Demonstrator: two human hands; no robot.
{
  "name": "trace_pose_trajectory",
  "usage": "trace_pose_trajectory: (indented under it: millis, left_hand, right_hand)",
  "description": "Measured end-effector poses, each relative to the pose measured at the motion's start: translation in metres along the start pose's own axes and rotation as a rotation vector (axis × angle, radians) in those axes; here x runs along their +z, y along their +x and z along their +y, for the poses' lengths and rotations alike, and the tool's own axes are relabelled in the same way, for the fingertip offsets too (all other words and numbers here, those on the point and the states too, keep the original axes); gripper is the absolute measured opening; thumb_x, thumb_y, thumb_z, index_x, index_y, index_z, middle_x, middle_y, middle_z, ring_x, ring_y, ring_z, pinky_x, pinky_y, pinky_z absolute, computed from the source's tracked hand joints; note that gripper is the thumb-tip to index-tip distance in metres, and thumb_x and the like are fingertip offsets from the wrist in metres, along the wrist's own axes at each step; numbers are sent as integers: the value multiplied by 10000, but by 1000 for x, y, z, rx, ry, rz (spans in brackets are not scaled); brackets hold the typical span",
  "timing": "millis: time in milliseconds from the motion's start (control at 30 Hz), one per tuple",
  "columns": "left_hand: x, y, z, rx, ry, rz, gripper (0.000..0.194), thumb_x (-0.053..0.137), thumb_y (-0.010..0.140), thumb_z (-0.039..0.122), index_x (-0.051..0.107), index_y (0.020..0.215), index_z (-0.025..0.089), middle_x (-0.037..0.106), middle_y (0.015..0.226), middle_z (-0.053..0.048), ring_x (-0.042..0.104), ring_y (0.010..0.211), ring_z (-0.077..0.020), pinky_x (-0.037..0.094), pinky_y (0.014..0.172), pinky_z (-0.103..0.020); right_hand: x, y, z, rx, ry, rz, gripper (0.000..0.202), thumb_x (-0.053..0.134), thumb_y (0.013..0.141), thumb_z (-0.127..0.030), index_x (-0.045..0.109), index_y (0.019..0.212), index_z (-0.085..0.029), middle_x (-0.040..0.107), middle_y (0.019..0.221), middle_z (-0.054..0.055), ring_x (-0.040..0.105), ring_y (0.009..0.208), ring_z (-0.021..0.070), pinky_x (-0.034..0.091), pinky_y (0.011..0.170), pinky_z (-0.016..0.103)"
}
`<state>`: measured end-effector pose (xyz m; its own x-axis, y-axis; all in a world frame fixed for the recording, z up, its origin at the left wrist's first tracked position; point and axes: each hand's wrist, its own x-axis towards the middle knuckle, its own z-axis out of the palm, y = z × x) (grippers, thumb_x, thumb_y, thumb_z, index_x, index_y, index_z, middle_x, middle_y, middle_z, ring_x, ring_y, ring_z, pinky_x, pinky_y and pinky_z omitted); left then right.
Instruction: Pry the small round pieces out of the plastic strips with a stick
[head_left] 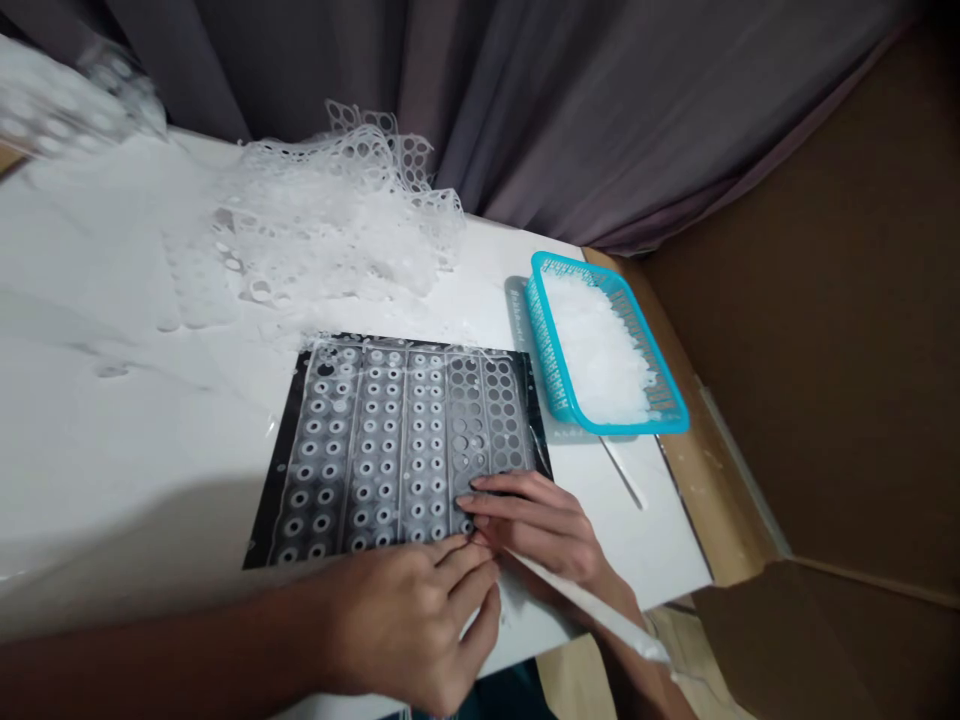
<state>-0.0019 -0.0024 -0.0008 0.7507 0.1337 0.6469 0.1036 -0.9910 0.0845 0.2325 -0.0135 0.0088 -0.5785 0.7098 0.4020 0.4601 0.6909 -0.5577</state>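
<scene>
A black board (259, 535) lies on the table, carrying clear strips with rows of small white rings (326, 447). The two columns at its right show plain round discs (504, 410) instead. Over the near right corner, my right hand (544, 520) rests with its fingers bent together. A slim white stick (592, 605) runs from its fingertips back past the wrist. My left hand (427, 610) reaches in from the left, its fingers curled and pressed together at the board's near edge, touching the right fingertips. What lies between the left fingertips is hidden.
A turquoise basket (556, 370) full of small white pieces (600, 350) stands to the right, beside a thin white rod (622, 473). Behind the board is a heap of punched clear sheet scraps (330, 220). A grey curtain (570, 100) and a cardboard wall (832, 300) border the table.
</scene>
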Motion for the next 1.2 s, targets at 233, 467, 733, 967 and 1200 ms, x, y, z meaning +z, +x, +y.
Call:
trace_pose_trajectory:
  millis: [233,467,733,967,1200]
  left_hand:
    - [0,1,1,-44,-27,8,198,604,925,99,791,989,89,794,847,-114,798,836,-235,680,845,-343]
    - [-1,0,-3,-22,-6,-25,149,639,951,128,777,1000,105,839,993,-136,822,988,-245,665,920,-340]
    - [-2,-3,-4,65,63,-62,193,675,954,177,806,1069,95,844,1151,-169,823,1083,-276,664,981,-356]
    - [-8,1,-3,179,145,-62,281,700,956,232,818,1121,38,824,1176,-234,823,1091,-351,689,953,-446]
    - [-2,-5,13,204,115,-21,353,640,947,299,824,1091,34,819,1170,-255,816,1081,-399,697,896,-500]
  right_hand:
    - [2,2,-6,-119,-181,11,197,722,971,1,783,1112,-122,812,1313,150,795,1243,291,712,1038,443]
    - [14,7,-5,87,-51,219,210,760,975,-56,808,1106,-213,851,1213,105,867,1009,245,754,869,354]
    - [7,20,-12,585,190,582,62,814,971,-165,822,937,-216,878,1021,64,865,959,249,722,899,371]
    - [-50,6,8,467,-589,768,43,847,966,-267,830,983,-231,864,1165,69,843,1076,299,685,997,485]
    - [-45,-10,-20,419,-66,443,125,806,955,-125,819,1002,-240,848,1147,83,819,1092,297,683,981,485]
